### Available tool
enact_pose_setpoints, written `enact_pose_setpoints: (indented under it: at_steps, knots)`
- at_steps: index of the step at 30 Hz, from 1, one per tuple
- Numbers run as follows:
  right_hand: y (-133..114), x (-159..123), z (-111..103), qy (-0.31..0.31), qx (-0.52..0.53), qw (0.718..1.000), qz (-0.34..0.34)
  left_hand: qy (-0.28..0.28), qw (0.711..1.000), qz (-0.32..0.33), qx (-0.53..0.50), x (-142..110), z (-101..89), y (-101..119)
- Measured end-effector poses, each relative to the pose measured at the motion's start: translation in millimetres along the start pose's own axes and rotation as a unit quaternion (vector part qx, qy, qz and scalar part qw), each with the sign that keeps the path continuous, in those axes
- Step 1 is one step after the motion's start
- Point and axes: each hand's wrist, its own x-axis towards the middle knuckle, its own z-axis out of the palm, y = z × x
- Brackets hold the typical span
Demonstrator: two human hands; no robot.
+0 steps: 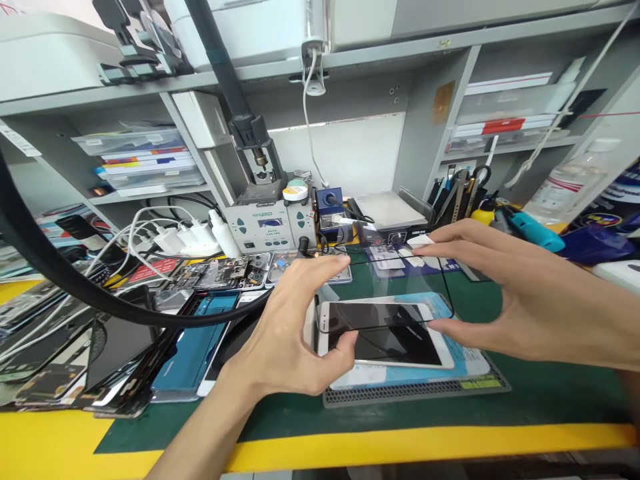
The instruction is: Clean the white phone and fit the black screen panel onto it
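My left hand and my right hand hold a clear screen protector with a thin black border between them. Each hand pinches one short end by its edges, thumb on the near side and fingers on the far side. Below the protector lies a white phone with a dark screen, face up and sideways. A blue and white pad is under the phone, on top of a grey perforated plate. The tilted protector overlaps the phone's upper part in view; I cannot tell the exact gap.
Several phones and screens are piled at the left, beside a blue phone back. A black curved tube crosses the left foreground. Behind stand a grey soldering station, charging plugs and a holder of tools.
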Motion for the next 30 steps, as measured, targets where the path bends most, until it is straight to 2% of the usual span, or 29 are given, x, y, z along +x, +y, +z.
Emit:
enact_pose_setpoints:
  at_steps: [3, 7, 14, 20, 26, 30]
  knots:
    - [-1, -1, 0, 0.017, 0.002, 1.0, -0.006, -0.002, 0.999, 0.023, 0.029, 1, -0.8, 2]
    - [1, -2, -1, 0.024, 0.01, 1.0, -0.003, -0.014, 0.999, 0.024, 0.029, 2, -2.7, 6]
    - [1, -3, -2, 0.029, 0.009, 1.0, 0.0, -0.062, 0.994, -0.052, -0.075, 3, -5.7, 13]
    - [1, -4, 1, 0.03, -0.012, 0.999, 0.002, -0.082, 0.989, -0.106, -0.054, -1, -6.6, 13]
    - [1, -6, -1, 0.042, -0.027, 0.999, -0.001, -0.087, 0.995, -0.039, -0.005, -2, -7.0, 9]
    - [-1, -7, -3, 0.05, -0.022, 0.998, -0.012, -0.087, 0.994, -0.057, -0.033, 1, -7.4, 12]
